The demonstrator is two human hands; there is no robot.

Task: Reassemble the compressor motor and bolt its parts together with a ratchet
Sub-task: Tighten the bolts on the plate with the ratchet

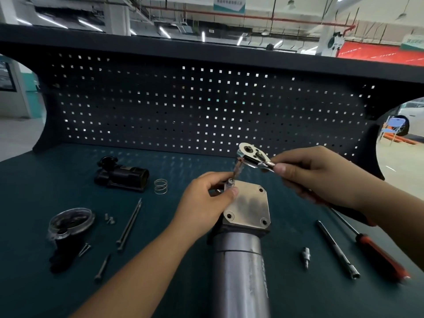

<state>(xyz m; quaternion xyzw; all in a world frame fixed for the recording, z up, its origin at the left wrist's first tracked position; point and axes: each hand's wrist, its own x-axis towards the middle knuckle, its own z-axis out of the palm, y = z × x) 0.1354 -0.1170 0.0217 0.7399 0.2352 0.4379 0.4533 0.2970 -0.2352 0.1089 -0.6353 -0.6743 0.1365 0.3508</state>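
- A workbench covered with a dark teal mat (pixel 68 180), backed by a black pegboard (pixel 206 106); a factory hall with strip lights shows above it.
- The compressor motor (pixel 238 260), a grey metal cylinder, lies in the near centre of the mat, pointing away from the viewer. Its square silver end plate (pixel 246 207) faces up, with a hole at each visible corner.
- The left hand (pixel 206 198) rests at the plate's far left corner, thumb and fingertips pinching a small silver socket (pixel 229 182) that sits there.
- The right hand (pixel 316 177) has its fingers curled round the handle of a chrome ratchet (pixel 251 157), held above and behind the plate. A thin shaft (pixel 236 172) slants from the ratchet head down to the socket.
- Far left: a black housing part (pixel 121 175) with a coil spring (pixel 160 186) just beside it.
- Near left: a clear round cover (pixel 71 222) on a black part, two small screws (pixel 109 218), and two long bolts (pixel 129 223) lying side by side.
- Right of the motor: a small bit (pixel 306 257), a slim extension bar (pixel 337 249), and an orange-handled screwdriver (pixel 376 249), each apart from the others.
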